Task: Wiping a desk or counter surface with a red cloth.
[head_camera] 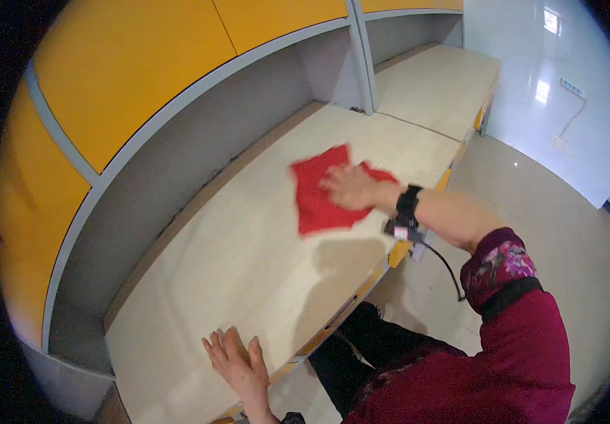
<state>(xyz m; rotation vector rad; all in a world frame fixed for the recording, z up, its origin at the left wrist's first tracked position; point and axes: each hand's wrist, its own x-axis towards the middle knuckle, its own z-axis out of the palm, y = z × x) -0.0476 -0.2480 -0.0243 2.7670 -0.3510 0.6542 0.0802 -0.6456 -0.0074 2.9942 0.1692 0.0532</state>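
A red cloth point(318, 204) lies spread on the pale wood-grain desktop point(204, 275), its edges uneven and slightly blurred. My right hand point(355, 188) presses down flat on the cloth with the fingers spread, blurred by motion. A black strap with a small cabled device circles the right wrist. My left hand point(237, 358) rests on the same desktop nearer the front edge, its fingers apart and nothing in it.
Yellow cabinet doors point(140, 69) in grey frames overhang the recessed back of the desk. A grey upright post point(363, 63) stands between this desk and a second desktop point(432, 90). A white power strip point(573, 88) hangs on the glossy wall. Tiled floor point(443, 286) lies below.
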